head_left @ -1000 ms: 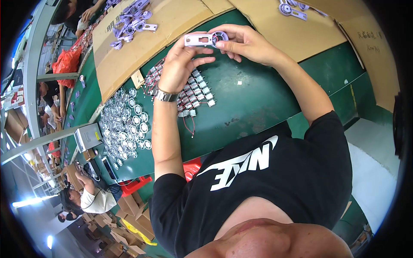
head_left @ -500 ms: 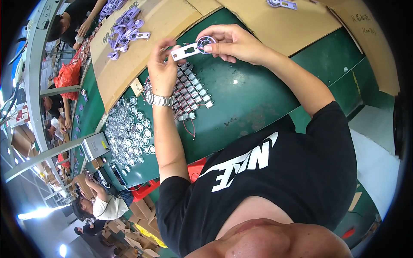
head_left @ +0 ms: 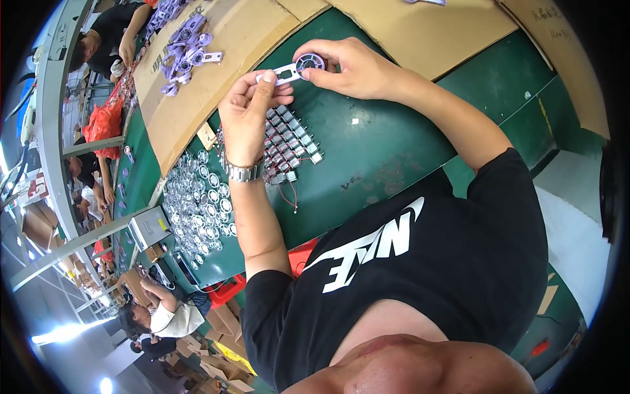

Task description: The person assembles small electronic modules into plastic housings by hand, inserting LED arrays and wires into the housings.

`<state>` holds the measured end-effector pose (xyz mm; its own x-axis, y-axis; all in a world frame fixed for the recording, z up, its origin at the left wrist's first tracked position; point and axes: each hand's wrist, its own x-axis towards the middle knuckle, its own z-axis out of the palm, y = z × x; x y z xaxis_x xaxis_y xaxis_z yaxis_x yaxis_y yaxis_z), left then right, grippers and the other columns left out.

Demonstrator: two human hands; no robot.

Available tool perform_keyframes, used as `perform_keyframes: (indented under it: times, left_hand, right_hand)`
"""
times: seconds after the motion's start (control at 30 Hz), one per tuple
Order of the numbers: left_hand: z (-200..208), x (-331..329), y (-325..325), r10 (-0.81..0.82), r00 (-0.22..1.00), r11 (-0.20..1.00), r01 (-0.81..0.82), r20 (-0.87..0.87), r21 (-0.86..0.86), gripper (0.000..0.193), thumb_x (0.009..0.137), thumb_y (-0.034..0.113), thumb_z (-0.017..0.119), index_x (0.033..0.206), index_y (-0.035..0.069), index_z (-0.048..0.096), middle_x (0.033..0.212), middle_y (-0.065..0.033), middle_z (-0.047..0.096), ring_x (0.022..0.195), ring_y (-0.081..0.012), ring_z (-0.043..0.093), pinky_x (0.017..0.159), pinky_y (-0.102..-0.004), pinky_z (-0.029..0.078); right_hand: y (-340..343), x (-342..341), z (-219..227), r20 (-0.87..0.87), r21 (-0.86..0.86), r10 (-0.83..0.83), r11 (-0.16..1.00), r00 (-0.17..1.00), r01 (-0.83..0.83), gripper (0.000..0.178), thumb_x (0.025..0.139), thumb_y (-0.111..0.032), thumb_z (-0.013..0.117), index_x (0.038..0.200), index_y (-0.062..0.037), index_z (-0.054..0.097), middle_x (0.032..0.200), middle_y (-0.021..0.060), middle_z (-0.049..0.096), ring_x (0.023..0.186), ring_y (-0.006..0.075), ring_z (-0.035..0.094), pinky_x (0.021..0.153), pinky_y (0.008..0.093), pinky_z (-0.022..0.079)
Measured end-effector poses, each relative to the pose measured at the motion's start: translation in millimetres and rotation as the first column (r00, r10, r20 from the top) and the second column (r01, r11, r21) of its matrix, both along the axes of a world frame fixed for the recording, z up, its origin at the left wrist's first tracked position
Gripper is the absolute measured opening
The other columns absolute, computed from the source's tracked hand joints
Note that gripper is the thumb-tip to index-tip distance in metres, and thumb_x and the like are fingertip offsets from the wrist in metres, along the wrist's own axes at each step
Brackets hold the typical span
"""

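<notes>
The person's left hand (head_left: 246, 125) and right hand (head_left: 361, 69) come close together, apart, in the upper middle of the frame. On the left, the thumb (head_left: 264, 88) points up and the fingers (head_left: 283, 98) curl rightward in a pinch. On the right, slightly higher, the forefinger (head_left: 318, 46) arches over a thumb reaching left, also pinching. The left forearm (head_left: 256, 220) rises nearly upright, left of centre; the right forearm (head_left: 453, 111) slants up and leftward from the frame's right side.

A light purple part (head_left: 294, 71) with a round ring end sits slanted between the left hand (head_left: 245, 121) and right hand (head_left: 359, 69).
</notes>
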<state>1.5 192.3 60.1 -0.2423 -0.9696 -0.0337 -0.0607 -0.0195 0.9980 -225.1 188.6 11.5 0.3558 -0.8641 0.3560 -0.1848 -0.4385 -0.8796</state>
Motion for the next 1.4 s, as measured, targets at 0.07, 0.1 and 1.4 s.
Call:
perform_keyframes:
  times: [0.07,0.1,1.4]
  left_hand:
    - [-0.4,-0.1,0.9,-0.013,1.0,1.0,0.013,-0.004,-0.007,0.025,0.102,0.016,0.063,0.113,-0.007,0.065,0.095,-0.0154,0.074,0.082,-0.02,0.073,0.075,-0.0306,0.062]
    - [-0.1,-0.7,2.0,-0.014,1.0,1.0,0.014,-0.003,-0.006,0.025,0.102,0.016,0.063,0.113,-0.007,0.065,0.095,-0.0154,0.074,0.082,-0.02,0.073,0.075,-0.0306,0.062]
    - [-36.5,-129.9,-165.7,0.054,0.734,0.578,0.53,0.677,-0.621,0.026,0.099,0.014,0.058,0.121,0.0,0.063,0.106,-0.0144,0.07,0.095,-0.032,0.07,0.09,-0.0465,0.059]
  right_hand:
    - [0.6,-0.2,0.2,0.001,0.014,-0.001,1.0,1.0,0.001,0.025,0.099,-0.017,0.064,0.12,-0.0021,0.062,0.088,0.0008,0.064,0.069,0.0077,0.055,0.059,0.027,0.044]
    - [0.7,0.0,-0.1,0.002,0.026,-0.001,1.0,1.0,0.001,0.024,0.098,-0.015,0.064,0.118,-0.0013,0.063,0.087,0.0004,0.063,0.068,0.0081,0.053,0.059,0.0277,0.044]
    - [28.8,34.3,-51.0,-0.439,-0.405,0.111,0.861,0.892,-0.307,0.036,0.084,-0.021,0.075,0.119,-0.0167,0.067,0.112,0.0054,0.056,0.105,0.0268,0.051,0.087,0.0434,0.045]
